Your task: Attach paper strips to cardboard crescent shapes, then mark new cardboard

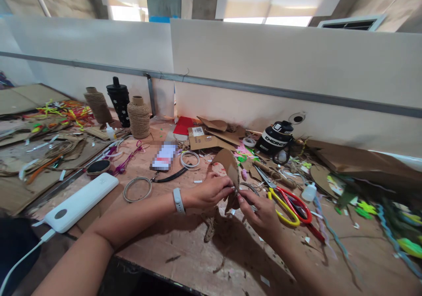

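**Both hands pinch a curved cardboard piece above the bench**

The fingertips of the left hand and right hand meet at the lower edge of a brown cardboard piece, closed tight around it in a narrow pinch. The piece is held just above the table, near its middle, in front of the person. Its long axis runs up and slightly left from the fingers, and its rounded end points up toward the partition wall. The spot where the fingertips meet is too small to make out, so whether something tiny sits between them cannot be told. A frayed bit of twine hangs below the hands, partly hidden by them.

The left wrist wears a pale band. Just right of the right hand lie red-and-yellow scissors. Left of the hands are a metal ring and a white power bank, its cable cut off at the frame edge. A blurred-out card lies further back.
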Available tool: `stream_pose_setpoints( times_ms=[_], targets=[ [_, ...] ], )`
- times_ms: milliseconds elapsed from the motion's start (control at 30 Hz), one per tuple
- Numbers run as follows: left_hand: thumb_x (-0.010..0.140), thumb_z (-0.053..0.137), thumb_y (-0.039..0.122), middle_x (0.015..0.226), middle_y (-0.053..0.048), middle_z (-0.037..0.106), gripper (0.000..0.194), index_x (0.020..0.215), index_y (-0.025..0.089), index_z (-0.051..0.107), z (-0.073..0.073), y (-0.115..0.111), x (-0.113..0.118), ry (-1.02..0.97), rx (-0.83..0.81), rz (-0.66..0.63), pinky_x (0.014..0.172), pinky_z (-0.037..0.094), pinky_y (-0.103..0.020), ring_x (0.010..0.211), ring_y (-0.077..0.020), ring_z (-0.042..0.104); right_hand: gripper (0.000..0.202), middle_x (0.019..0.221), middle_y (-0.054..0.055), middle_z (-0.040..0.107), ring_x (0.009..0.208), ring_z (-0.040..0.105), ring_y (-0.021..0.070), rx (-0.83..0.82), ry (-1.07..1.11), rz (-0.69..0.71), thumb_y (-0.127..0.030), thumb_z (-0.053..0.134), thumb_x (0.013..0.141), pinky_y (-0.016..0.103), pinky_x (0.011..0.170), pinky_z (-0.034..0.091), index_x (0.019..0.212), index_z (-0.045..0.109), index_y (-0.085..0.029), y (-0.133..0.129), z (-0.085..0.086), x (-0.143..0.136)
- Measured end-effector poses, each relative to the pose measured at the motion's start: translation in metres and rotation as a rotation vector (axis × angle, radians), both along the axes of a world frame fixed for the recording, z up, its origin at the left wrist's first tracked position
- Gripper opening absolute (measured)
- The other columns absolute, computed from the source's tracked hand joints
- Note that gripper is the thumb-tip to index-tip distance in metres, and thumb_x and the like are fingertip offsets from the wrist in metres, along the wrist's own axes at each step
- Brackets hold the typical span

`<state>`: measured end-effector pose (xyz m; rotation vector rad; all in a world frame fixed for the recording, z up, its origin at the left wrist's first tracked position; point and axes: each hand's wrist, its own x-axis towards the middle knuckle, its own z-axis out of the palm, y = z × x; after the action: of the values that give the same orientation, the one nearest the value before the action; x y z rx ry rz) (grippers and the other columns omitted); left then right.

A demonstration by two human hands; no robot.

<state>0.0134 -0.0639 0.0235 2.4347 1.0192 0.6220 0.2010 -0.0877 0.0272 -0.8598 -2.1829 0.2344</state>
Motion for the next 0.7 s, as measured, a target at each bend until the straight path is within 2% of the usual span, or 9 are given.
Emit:
stream_pose_setpoints(
  times_ms=[400, 600, 700],
  targets=[
    [0.098, 0.037, 0.025, 0.088, -0.003, 0.060, 0.018, 0.090, 0.016, 0.051, -0.0058, 0.0006, 0.0006, -0.018, 0.016, -0.008, 0.093, 0.035, -0.033, 0.087, -0.0145, 0.050, 0.020, 0.061, 0.000, 0.068, 0.048, 0.061, 0.0134, 0.065, -0.035, -0.017, -0.022, 0.045, 0.090, 0.023, 0.049, 0.047, 0.082, 0.064, -0.020, 0.0018, -0.0028, 0.0006],
    [0.098, 0.037, 0.025, 0.092, -0.003, 0.061, 0.017, 0.094, 0.017, 0.052, -0.0009, -0.0011, -0.0001, -0.012, -0.009, -0.005, 0.093, 0.035, -0.033, 0.089, -0.0150, 0.050, 0.021, 0.063, 0.001, 0.069, 0.050, 0.063, 0.0140, 0.017, -0.021, -0.024, -0.025, 0.046, 0.090, 0.024, 0.050, 0.049, 0.083, 0.065, -0.020, 0.0010, -0.0030, 0.0014],
    [0.098, 0.036, 0.028, 0.092, -0.004, 0.060, 0.020, 0.094, 0.017, 0.052, -0.0031, -0.0006, -0.0008, 0.000, 0.021, 0.007, 0.093, 0.035, -0.033, 0.090, -0.0158, 0.049, 0.019, 0.064, 0.001, 0.070, 0.051, 0.065, 0.0140, -0.005, 0.005, -0.013, -0.024, 0.048, 0.090, 0.023, 0.049, 0.049, 0.086, 0.066, -0.019, 0.0006, -0.0036, 0.0015]
  ],
)
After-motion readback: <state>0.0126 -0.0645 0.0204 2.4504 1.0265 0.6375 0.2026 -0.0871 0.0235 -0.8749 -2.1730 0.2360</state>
